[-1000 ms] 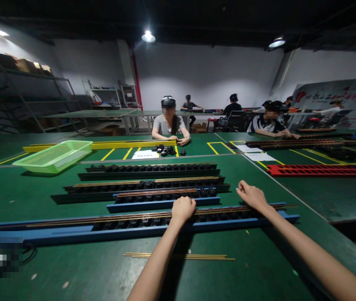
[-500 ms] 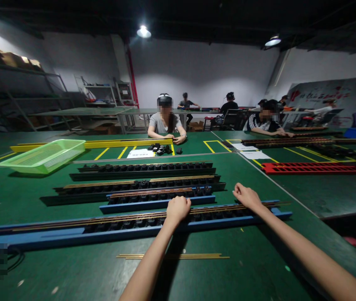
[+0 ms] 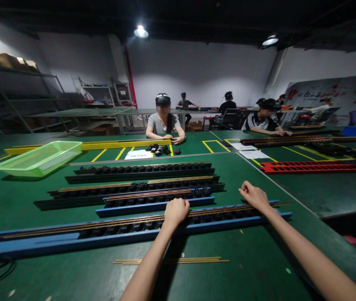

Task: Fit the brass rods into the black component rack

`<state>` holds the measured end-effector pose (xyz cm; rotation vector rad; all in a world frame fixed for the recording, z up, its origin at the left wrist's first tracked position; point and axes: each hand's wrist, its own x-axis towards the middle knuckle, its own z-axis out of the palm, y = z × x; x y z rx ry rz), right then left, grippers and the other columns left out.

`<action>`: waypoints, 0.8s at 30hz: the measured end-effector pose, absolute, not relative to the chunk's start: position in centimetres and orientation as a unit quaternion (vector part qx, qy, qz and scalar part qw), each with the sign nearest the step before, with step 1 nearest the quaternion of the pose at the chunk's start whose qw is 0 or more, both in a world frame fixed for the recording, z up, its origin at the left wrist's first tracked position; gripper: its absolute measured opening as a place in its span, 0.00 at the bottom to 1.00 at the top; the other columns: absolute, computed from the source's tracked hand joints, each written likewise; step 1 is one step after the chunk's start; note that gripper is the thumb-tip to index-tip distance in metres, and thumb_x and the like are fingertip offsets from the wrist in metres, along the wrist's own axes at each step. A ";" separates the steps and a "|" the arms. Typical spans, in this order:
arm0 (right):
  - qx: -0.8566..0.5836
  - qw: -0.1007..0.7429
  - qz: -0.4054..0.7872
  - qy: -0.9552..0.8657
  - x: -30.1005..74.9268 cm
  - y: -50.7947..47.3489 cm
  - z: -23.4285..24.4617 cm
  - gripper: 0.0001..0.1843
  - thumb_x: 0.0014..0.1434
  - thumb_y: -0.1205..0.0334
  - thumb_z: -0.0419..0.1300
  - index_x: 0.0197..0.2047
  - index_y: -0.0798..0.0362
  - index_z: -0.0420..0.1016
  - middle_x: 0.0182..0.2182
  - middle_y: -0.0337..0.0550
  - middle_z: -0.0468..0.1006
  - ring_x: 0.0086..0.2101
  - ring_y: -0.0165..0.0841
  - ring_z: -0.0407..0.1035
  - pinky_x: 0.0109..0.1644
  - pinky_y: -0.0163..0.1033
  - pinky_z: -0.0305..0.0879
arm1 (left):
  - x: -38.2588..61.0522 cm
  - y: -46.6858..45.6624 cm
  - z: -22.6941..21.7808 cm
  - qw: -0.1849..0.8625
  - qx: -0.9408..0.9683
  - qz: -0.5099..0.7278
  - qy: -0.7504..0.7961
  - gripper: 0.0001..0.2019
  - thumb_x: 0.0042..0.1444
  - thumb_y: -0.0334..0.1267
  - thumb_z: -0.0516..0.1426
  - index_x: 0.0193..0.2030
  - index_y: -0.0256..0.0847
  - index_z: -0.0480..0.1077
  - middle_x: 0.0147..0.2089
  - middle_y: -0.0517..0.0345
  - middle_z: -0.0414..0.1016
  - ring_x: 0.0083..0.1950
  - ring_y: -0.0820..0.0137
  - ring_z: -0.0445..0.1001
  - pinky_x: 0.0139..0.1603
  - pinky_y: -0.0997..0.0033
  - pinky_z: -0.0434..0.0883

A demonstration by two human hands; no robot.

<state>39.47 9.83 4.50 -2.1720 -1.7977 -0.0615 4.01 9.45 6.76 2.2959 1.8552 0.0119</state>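
My left hand [image 3: 177, 210] rests over the long blue rail [image 3: 118, 238], its fingers curled down and closed. Its fingertips are hidden, so I cannot make out what they hold. Thin brass rods [image 3: 102, 225] run along the rail on top of a row of black blocks [image 3: 138, 227]. Beyond the rail's right part, my right hand [image 3: 253, 195] is raised just above it, fingers closed in a pinch; anything in them is too small to tell. Several loose brass rods [image 3: 197, 260] lie on the table in front, under my left forearm.
Behind the long rail are a shorter blue rail [image 3: 156, 205] and dark green rails [image 3: 140, 175] with black blocks. A light green basket [image 3: 40, 161] stands at left, a yellow rail [image 3: 118, 144] behind it. A red rack [image 3: 316, 167] lies at right. A co-worker [image 3: 164, 121] sits opposite.
My right hand has shifted slightly to the right. The left hand stays at nearly the same spot over the rail. The view has turned a little.
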 end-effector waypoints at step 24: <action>-0.823 0.111 -0.058 -0.554 42.0 10.2 4.4 0.11 0.61 0.53 0.48 0.38 0.48 0.68 0.28 0.41 0.77 0.29 0.34 0.71 0.28 0.34 0.48 | 4.1 9.6 6.6 0.087 0.778 0.003 0.622 0.17 0.61 0.49 0.53 0.43 0.37 0.71 0.44 0.54 0.75 0.45 0.68 0.74 0.50 0.56 0.71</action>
